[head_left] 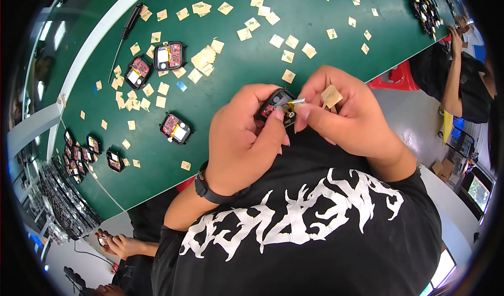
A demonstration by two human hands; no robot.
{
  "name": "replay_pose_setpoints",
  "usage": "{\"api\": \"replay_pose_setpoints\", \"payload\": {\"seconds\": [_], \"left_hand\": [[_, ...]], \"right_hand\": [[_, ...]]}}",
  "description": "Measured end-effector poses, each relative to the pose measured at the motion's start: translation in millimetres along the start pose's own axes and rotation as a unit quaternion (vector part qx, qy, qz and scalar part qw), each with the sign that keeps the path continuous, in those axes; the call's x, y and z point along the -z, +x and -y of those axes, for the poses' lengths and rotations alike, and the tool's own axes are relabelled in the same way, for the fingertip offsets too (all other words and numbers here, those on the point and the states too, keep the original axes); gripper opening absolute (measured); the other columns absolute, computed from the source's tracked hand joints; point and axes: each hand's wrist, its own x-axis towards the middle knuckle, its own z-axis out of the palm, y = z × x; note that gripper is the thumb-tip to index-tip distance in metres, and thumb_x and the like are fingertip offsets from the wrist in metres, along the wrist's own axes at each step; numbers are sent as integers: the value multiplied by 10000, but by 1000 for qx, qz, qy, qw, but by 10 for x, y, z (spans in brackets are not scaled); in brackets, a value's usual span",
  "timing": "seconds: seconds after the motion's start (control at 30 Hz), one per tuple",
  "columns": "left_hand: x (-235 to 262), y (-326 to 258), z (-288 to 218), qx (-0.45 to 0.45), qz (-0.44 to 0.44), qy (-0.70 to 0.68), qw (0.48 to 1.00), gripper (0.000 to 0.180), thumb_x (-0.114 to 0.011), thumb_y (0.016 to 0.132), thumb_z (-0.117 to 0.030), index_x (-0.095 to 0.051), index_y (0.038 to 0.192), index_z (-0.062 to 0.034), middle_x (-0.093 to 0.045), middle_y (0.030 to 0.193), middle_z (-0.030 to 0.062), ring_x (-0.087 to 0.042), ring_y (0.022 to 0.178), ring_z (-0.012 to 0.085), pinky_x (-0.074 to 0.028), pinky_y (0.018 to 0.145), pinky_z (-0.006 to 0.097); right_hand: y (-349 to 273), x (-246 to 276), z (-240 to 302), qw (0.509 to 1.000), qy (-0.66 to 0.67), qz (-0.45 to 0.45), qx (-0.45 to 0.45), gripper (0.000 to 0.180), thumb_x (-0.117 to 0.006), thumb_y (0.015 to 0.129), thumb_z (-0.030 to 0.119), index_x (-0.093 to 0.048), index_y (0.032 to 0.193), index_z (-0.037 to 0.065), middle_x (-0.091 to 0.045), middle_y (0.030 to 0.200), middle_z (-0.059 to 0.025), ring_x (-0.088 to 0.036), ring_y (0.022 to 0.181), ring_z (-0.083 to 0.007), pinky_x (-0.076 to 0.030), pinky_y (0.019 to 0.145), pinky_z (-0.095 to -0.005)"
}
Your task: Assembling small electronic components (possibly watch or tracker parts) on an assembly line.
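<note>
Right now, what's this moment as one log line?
left hand: holds black unit | right hand: pinches silver part, touches tan square | green table: screwdriver, more units

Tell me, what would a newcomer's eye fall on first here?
Probably the two hands at the centre: the left hand holds a small black device with red circuitry, and the right hand pinches a silvery piece close to it. Next come the pale paper squares scattered across the green table. Lower down, a jagged white print stands out on the black shirt.
</note>
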Motion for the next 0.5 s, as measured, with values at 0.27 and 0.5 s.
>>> {"api": "replay_pose_setpoints", "payload": {"seconds": [0.27,0.5], "left_hand": [[2,-8,44,-47,1,37,998,278,-519,999,30,-514,1275,65,-668,1033,116,-658,701,117,-524,563,217],[19,0,74,-56,17,48,997,367,-514,1013,23,-503,1375,74,-668,1087,118,-689,843,141,-584,723,257]], "right_hand": [[-1,-19,-97,947,-268,-61,166,77,-738,866,30,-681,909,3,-680,749,-40,-588,633,-59,-442,553,-229],[20,-35,-186,923,-301,-94,222,126,-715,837,-16,-729,961,-3,-704,758,-100,-629,588,-123,-480,536,-261]]}}
